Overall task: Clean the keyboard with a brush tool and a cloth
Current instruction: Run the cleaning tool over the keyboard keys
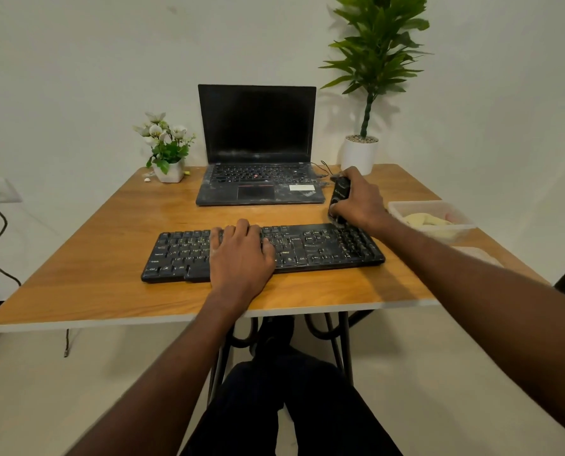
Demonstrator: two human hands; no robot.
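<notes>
Dusty keyboard (323, 246) on table (93, 258).
L hand (241, 255) flat on keys, fingers relaxed; R hand (360, 200) grips black brush (338, 195) at kbd's far right corner.

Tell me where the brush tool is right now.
In the head view, the black brush tool is gripped in the right hand, over the far right end of the keyboard, just left of the clear plastic container.
</notes>
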